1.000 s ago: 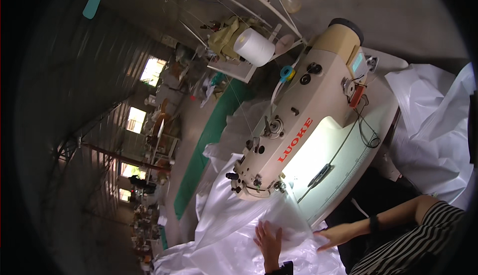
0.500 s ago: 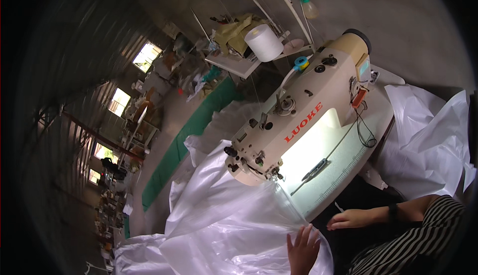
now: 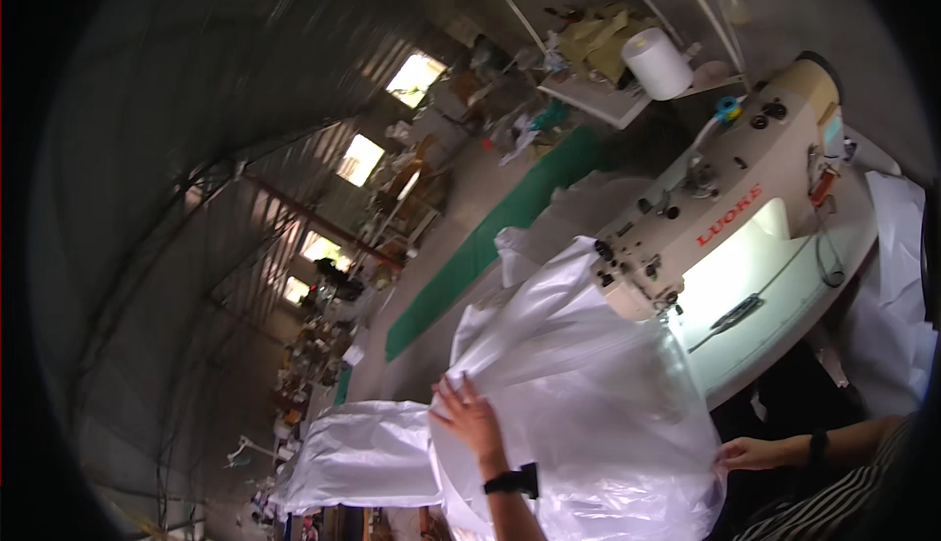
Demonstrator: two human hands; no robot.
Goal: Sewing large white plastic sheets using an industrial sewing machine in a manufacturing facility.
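Note:
White, shiny plastic-like sheeting (image 3: 598,414) is spread over the near left part of the sewing table, and its far folds run up beside the head of an industrial sewing machine (image 3: 725,198). My left hand (image 3: 472,416) lies on the sheeting's left part with fingers spread. At the lower right, my right hand (image 3: 753,454) has its fingertips closed on the sheeting's right edge. Under the machine's lit arm, tweezers or a similar slim metal tool (image 3: 737,314) rests on the table plate. The needle area is too small to make out.
A white thread cone (image 3: 656,64) stands on a small shelf behind the machine. More white sheeting (image 3: 902,276) hangs at the right of the table. A green strip (image 3: 500,237) stretches along the floor beyond, with cluttered benches and bright windows (image 3: 416,78) farther left.
The view has swung left. My left hand has moved left across the sheeting, spreading it wider. My right hand, formerly apart from the sheeting, has come to its edge and pinches it.

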